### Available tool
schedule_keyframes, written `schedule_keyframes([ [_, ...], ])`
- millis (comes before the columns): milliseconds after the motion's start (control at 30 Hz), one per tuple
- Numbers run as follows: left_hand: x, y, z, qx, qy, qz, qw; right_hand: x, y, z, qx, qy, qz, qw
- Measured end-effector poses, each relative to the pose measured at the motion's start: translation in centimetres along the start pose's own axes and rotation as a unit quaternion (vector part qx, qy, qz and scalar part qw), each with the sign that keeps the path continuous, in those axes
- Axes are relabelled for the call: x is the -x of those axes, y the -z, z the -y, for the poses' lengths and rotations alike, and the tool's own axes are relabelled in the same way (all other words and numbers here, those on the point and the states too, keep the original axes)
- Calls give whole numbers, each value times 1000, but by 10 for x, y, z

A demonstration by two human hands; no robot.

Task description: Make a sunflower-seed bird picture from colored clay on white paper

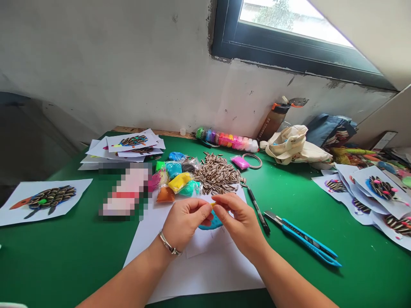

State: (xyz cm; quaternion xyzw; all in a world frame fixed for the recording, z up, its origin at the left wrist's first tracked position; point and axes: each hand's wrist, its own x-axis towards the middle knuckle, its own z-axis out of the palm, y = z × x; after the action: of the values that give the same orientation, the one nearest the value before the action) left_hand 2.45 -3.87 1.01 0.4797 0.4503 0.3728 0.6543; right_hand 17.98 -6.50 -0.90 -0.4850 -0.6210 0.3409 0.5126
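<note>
The only lettering I can make out stands on the brown bottle point(269, 124) leaning against the wall at the back of the green surface point(64, 256). Pale capitals run along its side and seem to read "BE YOUNGER", though the first word is small and uncertain. A white card point(385, 139) propped at the far right carries dark print too small to read. The pink and white packet point(126, 192) is blurred, so any print on it is unreadable.

A pixelated patch point(125, 192) blurs whatever lies left of the clay bags point(175, 182), the fingers point(197, 209) of both hands hide most of the blue clay shape point(208, 223) and nearly all the yellow bit point(213, 204) they pinch, and the seed pictures point(382, 192) at the counter point(64, 256)'s right edge are cut off.
</note>
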Motion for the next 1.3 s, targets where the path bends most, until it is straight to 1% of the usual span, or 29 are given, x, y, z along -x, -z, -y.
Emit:
schedule_keyframes([
  [167,3,-2,-1,-42,-7,1,999,-1,2,1,-24,-67,23,997],
  [233,3,-1,-2,-52,-2,9,999,-1,3,2,-33,-85,28,995],
  [300,1,2,-3,-59,1,24,998,-2,4,2,-36,-98,28,994],
  [367,-2,9,-4,-76,-7,22,997,-2,5,2,-23,-102,28,994],
  [400,-4,14,-6,-88,-20,-3,996,-2,5,2,-11,-98,34,995],
  [467,-7,23,-8,-124,-48,-60,989,-2,3,2,26,-82,63,994],
  [500,-8,26,-10,-138,-64,-79,985,-2,1,2,51,-68,86,993],
  [567,-9,30,-12,-175,-86,-99,976,0,-5,0,113,-32,129,985],
  [633,-10,31,-12,-247,-92,-101,959,2,-12,-3,178,7,151,972],
  [667,-11,31,-11,-295,-90,-99,946,3,-16,-5,206,25,154,966],
  [767,-13,31,-7,-437,-68,-88,893,5,-25,-10,260,63,137,954],
  [833,-15,32,-3,-484,-53,-79,870,6,-30,-12,284,71,129,948],
  [900,-17,33,0,-501,-45,-68,862,8,-32,-14,305,74,129,941],
  [1100,-18,34,3,-522,-39,-35,851,13,-38,-18,361,83,118,921],
  [1200,-18,33,3,-526,-37,-33,849,14,-37,-19,351,92,113,925],
  [1300,-18,33,3,-528,-34,-33,848,14,-30,-19,321,124,106,933],
])
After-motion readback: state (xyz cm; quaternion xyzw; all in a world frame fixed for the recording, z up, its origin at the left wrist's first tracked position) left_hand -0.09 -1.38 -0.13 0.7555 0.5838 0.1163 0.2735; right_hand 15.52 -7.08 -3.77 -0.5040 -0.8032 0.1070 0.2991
